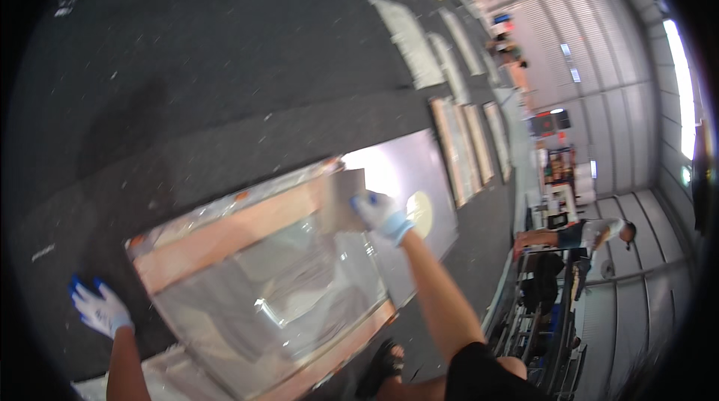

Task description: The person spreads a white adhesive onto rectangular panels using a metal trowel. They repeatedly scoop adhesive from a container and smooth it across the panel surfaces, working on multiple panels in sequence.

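My right hand, in a white glove with blue fingertips, grips a flat grey-brown rectangular piece, blurred by motion. It is over the far right end of a large flat panel with peach-coloured strips along two edges. Clear, wrinkled plastic film spreads across the middle of this panel. Beside it, partly under my right hand, lies a shiny grey sheet with a pale round spot. My left hand, gloved alike, is off to the left above the dark floor, fingers spread and holding nothing.
Dark floor covering with small white scraps surrounds the panel. Several long wrapped strips and pale pieces lie beyond. A person stands by a rack at the right. My sandalled foot is close to the panel's near edge.
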`<state>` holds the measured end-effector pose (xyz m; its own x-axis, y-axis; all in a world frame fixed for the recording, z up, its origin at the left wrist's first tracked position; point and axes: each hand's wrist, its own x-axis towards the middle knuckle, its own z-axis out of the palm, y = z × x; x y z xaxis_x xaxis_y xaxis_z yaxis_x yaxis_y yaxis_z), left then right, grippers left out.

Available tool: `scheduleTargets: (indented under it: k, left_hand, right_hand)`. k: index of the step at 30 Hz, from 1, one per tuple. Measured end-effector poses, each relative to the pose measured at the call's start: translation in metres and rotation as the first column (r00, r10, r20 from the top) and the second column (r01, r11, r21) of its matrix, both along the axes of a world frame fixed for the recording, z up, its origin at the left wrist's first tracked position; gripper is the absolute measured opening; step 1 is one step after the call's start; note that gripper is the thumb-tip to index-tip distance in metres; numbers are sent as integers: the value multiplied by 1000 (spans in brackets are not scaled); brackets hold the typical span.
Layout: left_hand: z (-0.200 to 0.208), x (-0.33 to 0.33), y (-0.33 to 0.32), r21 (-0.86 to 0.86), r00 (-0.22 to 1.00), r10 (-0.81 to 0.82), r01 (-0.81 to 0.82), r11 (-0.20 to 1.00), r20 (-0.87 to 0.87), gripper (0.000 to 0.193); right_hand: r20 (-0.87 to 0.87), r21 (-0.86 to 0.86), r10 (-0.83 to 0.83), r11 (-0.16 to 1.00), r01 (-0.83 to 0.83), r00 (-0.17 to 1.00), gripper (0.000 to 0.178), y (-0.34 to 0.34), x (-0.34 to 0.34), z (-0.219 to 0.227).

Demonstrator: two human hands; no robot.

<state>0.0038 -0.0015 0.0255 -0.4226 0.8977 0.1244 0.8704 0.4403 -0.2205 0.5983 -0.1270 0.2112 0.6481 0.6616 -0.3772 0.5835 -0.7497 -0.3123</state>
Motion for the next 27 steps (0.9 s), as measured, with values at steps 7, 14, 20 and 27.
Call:
scheduleTargets:
  k: [7,14,20,27]
  left_hand:
    - [-43,-19,2,61,999,-1,4,998,-49,56]
    - [-48,-22,3,-9,997,21,-21,1000,-71,57]
    - [-22,-9,2,16,1000,4,-3,1000,-10,58]
    - [-15,-7,4,-12,1000,-5,6,1000,28,61]
  right_hand:
    - [-330,1,89,996,-94,940,45,22,-44,-17]
    - [-134,79,-6,997,17,991,43,-38,-2,-22]
    - [-184,-80,34,996,-49,982,33,-119,-20,25]
    - [-139,-280,204,930,-236,969,29,-198,-47,26]
